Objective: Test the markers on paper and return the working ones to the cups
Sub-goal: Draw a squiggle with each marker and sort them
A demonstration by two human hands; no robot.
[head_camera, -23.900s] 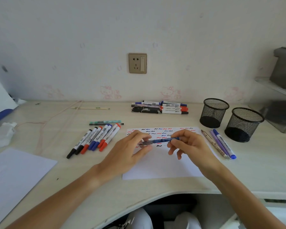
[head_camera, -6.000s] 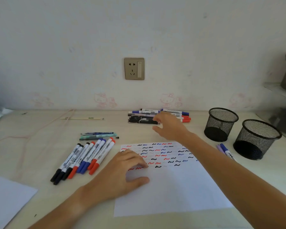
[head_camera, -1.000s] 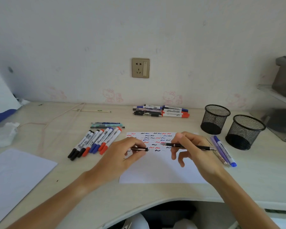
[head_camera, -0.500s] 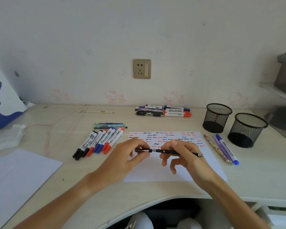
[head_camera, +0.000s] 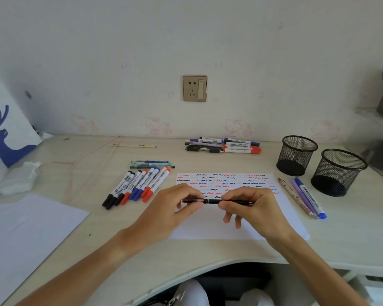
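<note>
**Black pen held level in both hands above the test sheet**

A slim black pen (head_camera: pixel 217 201) is held horizontally over the test paper (head_camera: pixel 241 226). The grip of the left hand (head_camera: pixel 173 208) is clamped on the pen's left end, thumb and fingers curled round it. The grip of the right hand (head_camera: pixel 252 206) is pinched on the barrel to the right of a thin silver ring; the remaining fingers are hung loosely below. Whether cap and barrel are fully joined cannot be told.

The upper part of the paper is covered with rows of short red, blue and black squiggles; the lower part is blank. The paper is laid flat on the desk (head_camera: pixel 352 235).

Two black mesh cups are stood at the right rear: the nearer cup (head_camera: pixel 337 173) and the farther cup (head_camera: pixel 296 155), just beside each other. No pens are seen inside either.

A fanned row of markers (head_camera: pixel 137 187) with black, red and blue caps is laid left of the paper. Two slim pens (head_camera: pixel 152 164) are laid crosswise just behind that row. A stacked pile of markers (head_camera: pixel 223 145) is placed near the wall. Three pens (head_camera: pixel 303 198) are laid between the paper and the nearer cup.

A second white sheet (head_camera: pixel 24 235) is seen at the left front.
</note>
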